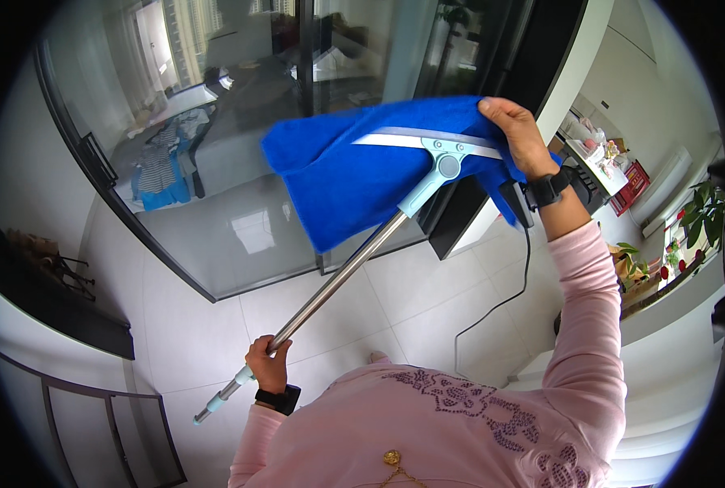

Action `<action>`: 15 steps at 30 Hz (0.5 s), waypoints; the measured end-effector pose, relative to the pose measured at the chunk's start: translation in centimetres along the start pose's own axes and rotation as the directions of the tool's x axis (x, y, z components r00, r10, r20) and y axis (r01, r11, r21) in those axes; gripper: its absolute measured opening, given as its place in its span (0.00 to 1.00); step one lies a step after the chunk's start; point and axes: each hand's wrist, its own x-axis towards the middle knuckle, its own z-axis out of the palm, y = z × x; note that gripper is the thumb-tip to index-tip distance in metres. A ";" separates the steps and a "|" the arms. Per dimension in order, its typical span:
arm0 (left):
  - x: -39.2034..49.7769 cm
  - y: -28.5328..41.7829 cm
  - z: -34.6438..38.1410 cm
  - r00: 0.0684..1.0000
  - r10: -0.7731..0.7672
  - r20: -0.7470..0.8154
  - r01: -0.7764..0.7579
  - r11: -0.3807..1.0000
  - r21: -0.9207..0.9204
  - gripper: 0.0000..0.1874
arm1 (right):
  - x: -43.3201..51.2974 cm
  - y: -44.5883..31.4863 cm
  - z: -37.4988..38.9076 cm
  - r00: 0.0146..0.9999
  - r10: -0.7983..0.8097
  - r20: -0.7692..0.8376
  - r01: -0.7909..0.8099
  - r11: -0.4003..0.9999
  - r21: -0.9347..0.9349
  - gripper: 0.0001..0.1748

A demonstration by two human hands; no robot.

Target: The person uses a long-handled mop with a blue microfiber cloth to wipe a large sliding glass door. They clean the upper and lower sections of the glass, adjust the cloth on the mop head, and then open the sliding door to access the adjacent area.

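My left hand (269, 365) grips the metal pole of a squeegee (338, 282) near its lower, telescoping end. The pole slants up to the right, to a pale blue swivel joint and a wide metal squeegee blade (393, 140). A blue cloth (344, 201) lies behind and around the blade, with one fold across its left part. My right hand (515, 131) pinches the cloth's upper right corner near the blade's right end. The cloth spreads out to the left and hangs down.
A black-framed glass sliding door (258, 232) stands ahead, with a bed (234, 134) and clothes (167, 158) behind it. A black cord (508, 297) hangs from a device at my right wrist. Potted plants (701, 213) and a cluttered white table (600, 165) are at the right.
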 end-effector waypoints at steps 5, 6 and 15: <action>0.2 -1.0 -0.1 0.998 -0.053 -0.022 0.052 0.998 -0.036 0.16 | -4.4 -2.5 1.6 0.805 -0.400 0.439 0.532 0.814 -0.233 0.09; 0.3 -1.3 -0.1 0.997 -0.074 -0.037 0.071 0.995 -0.067 0.16 | -4.4 -2.7 1.8 0.874 -0.361 0.324 0.448 0.858 -0.252 0.09; 1.2 -2.6 -1.6 0.994 -0.014 -0.104 0.013 1.000 -0.018 0.17 | 2.5 -1.7 3.1 0.844 -0.503 0.186 0.474 0.536 -0.698 0.34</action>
